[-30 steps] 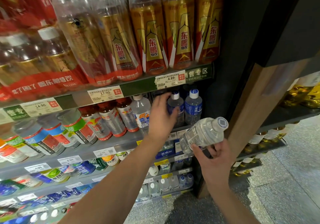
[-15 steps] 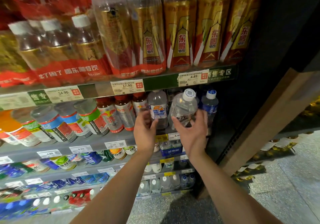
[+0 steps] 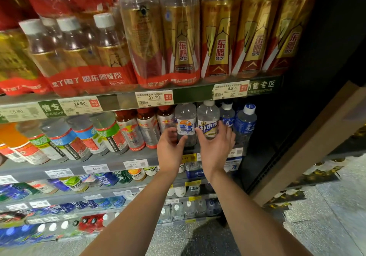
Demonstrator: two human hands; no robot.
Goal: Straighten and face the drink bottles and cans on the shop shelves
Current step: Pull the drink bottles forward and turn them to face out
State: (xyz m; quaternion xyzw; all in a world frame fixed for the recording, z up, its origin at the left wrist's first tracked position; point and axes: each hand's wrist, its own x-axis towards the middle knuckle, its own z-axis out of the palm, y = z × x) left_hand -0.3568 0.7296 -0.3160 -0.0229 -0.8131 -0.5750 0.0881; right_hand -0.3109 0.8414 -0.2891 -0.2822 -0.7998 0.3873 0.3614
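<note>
Head view takes in my drinks bay, so I start with the biggest stock: shrink-wrapped multipacks of gold energy drink (image 3: 215,37) fill the top shelf, above price tags reading 14.90, 17.90 and 4.89. Below them the middle shelf (image 3: 118,156) carries green-labelled electrolyte bottles (image 3: 107,135), then silver red-capped bottles (image 3: 147,129), then the 2 clear bottles I am working on, then blue-labelled water bottles (image 3: 244,123) at the right end.

My right hand (image 3: 215,148) is wrapped loosely round the clear bottle with the gold label (image 3: 208,121), fingers (image 3: 227,135) curled against its right side and thumb on its left; it stands upright on the shelf with its label facing me. My left hand (image 3: 170,146) is spread open with nothing gripped, fingertips just touching the lower part of the clear bottle with the orange-and-blue label (image 3: 185,125) beside it.

These 2 bottles stand almost touching, and the blue water bottles crowd the right. I judge the risk is a nudge: if I twist or push the gold-labelled bottle too hard, it could tip a neighbour. The bottles are smooth and lightly held, so 1 could slip and roll off the shelf's front edge.
</note>
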